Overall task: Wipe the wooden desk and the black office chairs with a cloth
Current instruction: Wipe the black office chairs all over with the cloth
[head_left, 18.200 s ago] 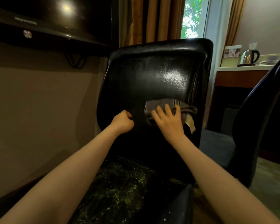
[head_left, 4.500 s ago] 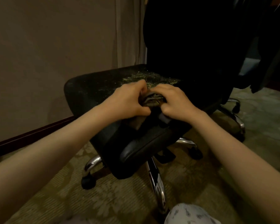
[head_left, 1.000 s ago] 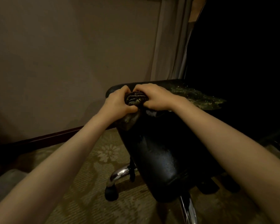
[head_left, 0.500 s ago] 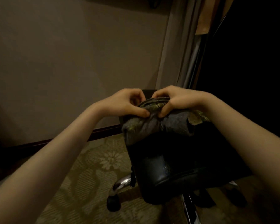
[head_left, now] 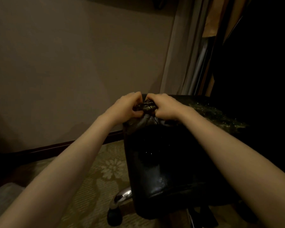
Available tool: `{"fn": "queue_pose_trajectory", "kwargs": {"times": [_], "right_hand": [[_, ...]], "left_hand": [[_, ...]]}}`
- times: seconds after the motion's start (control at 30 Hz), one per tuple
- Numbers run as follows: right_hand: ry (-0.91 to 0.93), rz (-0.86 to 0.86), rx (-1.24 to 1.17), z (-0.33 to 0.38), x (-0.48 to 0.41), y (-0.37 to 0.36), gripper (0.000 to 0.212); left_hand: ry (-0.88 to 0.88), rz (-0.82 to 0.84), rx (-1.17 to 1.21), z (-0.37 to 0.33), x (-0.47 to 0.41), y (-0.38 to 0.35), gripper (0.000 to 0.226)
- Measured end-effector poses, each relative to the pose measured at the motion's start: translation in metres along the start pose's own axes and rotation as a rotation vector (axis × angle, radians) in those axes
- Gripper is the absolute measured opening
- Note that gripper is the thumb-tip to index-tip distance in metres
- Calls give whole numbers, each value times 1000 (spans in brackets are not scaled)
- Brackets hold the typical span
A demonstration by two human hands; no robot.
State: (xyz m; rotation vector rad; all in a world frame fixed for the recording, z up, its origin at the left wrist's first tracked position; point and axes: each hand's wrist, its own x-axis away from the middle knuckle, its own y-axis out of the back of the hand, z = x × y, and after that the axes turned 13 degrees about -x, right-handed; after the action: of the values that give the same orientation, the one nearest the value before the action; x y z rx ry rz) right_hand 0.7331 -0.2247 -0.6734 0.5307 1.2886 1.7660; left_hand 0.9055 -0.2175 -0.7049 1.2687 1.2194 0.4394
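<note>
Head view: left hand [head_left: 127,105] and right hand [head_left: 165,106] side by side, fingers pinching bunched cloth [head_left: 147,112] on chair seat [head_left: 168,153] above patterned carpet [head_left: 105,170].

Office chair seat [head_left: 168,162] sits centre-right, its front edge nearest the camera. Cloth [head_left: 138,122] lies bunched on the seat's far left corner. Left hand [head_left: 127,106] and right hand [head_left: 166,107] rest on top of the cloth, side by side, knuckles nearly touching, each grip closed on the fabric. Chair backrest [head_left: 257,79] rises behind the seat at right. Wall [head_left: 72,71] stands left of and behind the chair; curtain [head_left: 187,55] hangs between wall and backrest. Chair base leg [head_left: 122,197] below the seat, on the carpet [head_left: 99,178].
</note>
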Motion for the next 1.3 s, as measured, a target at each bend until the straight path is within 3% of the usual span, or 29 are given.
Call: {"fn": "queue_pose_trajectory", "kwargs": {"times": [0.1, 0.17, 0.27, 0.47, 0.6, 0.67, 0.77, 0.9, 0.97, 1.03, 1.13, 1.2, 1.3], "right_hand": [[34, -137, 248, -4, -2, -12, 45], [56, -198, 140, -2, 2, -11, 41], [41, -220, -134, 11, 13, 3, 31], [-81, 188, -424, 43, 35, 37, 32], [-101, 362, -280, 44, 49, 14, 49], [-78, 313, -210, 42, 52, 5, 57], [21, 219, -130, 36, 45, 5, 50], [-15, -3, 57, 8, 6, 4, 42], [-110, -117, 152, -8, -12, -1, 47], [-152, -211, 205, -13, -23, -5, 44], [-160, -306, 98, -2, -19, 5, 37], [-196, -234, -17, 11, -4, 25, 42], [-269, 46, -176, 23, 22, 36, 37]], "left_hand": [[-6, -169, -73, 5, -1, -15, 27], [1, -230, 4, 6, 3, -13, 27], [-58, -196, 155, 6, 13, 7, 24], [-80, 107, 400, -8, 36, 54, 22], [-81, 307, 327, -9, 49, 44, 24], [-24, 311, 395, -8, 52, 40, 23], [23, 252, 458, -6, 52, 40, 33], [132, -66, 366, -14, 63, 26, 37], [224, -198, 301, -16, 71, 19, 25], [309, -108, 299, -10, 73, 15, 12], [404, 142, 319, -2, 68, 7, 11], [458, 123, 310, 3, 63, 3, 12], [550, 49, 307, 12, 49, 0, 12]]}}
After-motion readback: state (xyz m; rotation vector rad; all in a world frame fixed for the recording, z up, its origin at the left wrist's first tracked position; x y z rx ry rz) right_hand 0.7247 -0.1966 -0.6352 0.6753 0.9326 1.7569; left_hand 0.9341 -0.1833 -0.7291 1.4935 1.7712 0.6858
